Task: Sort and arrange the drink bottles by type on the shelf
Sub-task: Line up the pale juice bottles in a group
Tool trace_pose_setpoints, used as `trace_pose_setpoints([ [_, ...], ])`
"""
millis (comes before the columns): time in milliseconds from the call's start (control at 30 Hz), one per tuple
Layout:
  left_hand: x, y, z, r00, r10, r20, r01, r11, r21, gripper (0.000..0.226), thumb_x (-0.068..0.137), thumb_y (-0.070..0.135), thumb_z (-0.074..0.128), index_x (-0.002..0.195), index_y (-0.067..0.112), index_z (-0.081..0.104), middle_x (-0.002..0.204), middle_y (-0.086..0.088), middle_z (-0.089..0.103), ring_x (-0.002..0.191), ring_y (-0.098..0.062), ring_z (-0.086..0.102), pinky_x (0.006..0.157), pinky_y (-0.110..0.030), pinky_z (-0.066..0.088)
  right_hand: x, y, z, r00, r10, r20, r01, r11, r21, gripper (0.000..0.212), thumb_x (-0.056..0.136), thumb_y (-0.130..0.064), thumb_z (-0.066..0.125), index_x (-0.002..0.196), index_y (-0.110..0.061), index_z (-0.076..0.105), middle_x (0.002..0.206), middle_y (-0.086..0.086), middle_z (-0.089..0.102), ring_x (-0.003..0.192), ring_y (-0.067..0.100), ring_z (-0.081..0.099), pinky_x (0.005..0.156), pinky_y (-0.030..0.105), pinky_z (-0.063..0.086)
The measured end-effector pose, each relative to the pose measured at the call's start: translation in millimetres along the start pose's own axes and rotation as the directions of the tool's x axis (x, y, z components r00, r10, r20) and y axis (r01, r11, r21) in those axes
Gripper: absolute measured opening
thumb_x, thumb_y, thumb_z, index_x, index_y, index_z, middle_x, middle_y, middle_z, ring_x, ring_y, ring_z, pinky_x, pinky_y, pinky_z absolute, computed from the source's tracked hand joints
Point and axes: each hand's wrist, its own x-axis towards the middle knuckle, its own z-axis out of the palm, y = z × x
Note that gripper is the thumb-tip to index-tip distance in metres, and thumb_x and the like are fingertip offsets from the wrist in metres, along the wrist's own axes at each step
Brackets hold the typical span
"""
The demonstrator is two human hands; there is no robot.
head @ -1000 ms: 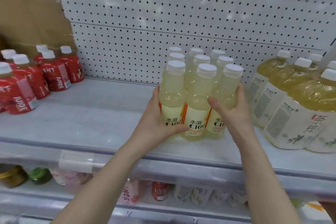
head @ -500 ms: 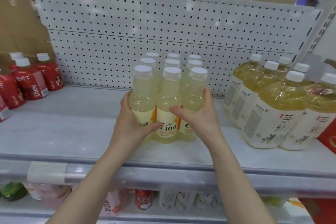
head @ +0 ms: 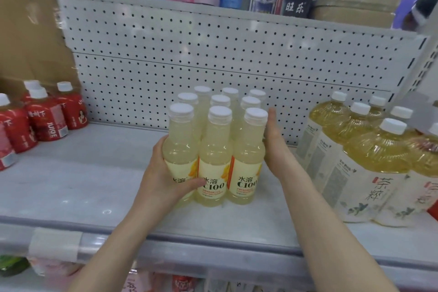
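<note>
Left grip (head: 163,178) wraps the front-left bottle (head: 180,144); right grip (head: 275,147) is flat and wide against the C100 block (head: 248,149); squaring it up mid-shelf (head: 83,185), clear of the tea bottles (head: 369,156).

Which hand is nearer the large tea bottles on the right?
Right. The right hand lies flat against the right side of the C100 bottles, next to the large tea bottles; the left hand grips the front-left C100 bottle.
</note>
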Motion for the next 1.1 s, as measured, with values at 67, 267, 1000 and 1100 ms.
trace_pose_setpoints([
  [67, 0.5, -1.0, 0.0, 1.0, 0.003, 0.004, -0.003, 1.0, 0.0, 0.101, 0.056, 0.015, 0.095, 0.127, 0.048, 0.031, 0.119, 0.033, 0.051, 0.103, 0.025, 0.049, 0.074, -0.003, 0.04, 10.6, 10.0, 5.9, 1.0, 0.001, 0.014, -0.001, 0.999, -0.035, 0.063, 0.096, -0.079, 0.023, 0.134, -0.041, 0.056, 0.133, 0.0, 0.065, 0.122, 0.015, 0.06, 0.101, 0.039, 0.047],
  [267, 1.5, -3.2, -0.2, 1.0, 0.0, 0.0, 0.0, 1.0, 0.004, 0.102, 0.054, 0.018, 0.096, 0.125, 0.051, 0.031, 0.118, 0.034, 0.05, 0.106, 0.022, 0.048, 0.079, -0.011, 0.04, 13.9, 15.4, 8.2, 0.995, 0.059, 0.079, -0.059, 0.998, 0.001, 0.06, 0.104, -0.065, 0.029, 0.131, -0.023, 0.062, 0.118, 0.002, 0.075, 0.114, 0.022, 0.07, 0.086, 0.036, 0.057],
  [1000, 6.8, -0.2, -4.6, 0.999, -0.018, 0.044, 0.018, 1.0, -0.007, 0.099, 0.057, 0.015, 0.095, 0.123, 0.051, 0.031, 0.121, 0.025, 0.054, 0.104, 0.022, 0.048, 0.076, 0.0, 0.04, -52.5, 16.1, 31.2, 0.97, -0.194, -0.149, 0.21, 0.972, 0.101, 0.077, 0.078, -0.089, 0.042, 0.134, -0.04, 0.061, 0.13, -0.011, 0.069, 0.121, 0.009, 0.065, 0.11, 0.049, 0.047],
  [1100, 5.7, -1.9, -13.5, 0.996, 0.006, 0.094, -0.006, 1.0, 0.002, 0.094, 0.06, 0.022, 0.094, 0.119, 0.06, 0.03, 0.13, 0.021, 0.053, 0.111, 0.019, 0.049, 0.087, -0.006, 0.041, -59.9, 20.9, 35.8, 0.931, -0.249, -0.266, 0.251, 0.968, -0.025, 0.075, 0.082, -0.089, 0.041, 0.133, -0.038, 0.061, 0.132, -0.012, 0.067, 0.124, 0.009, 0.062, 0.11, 0.051, 0.046],
])
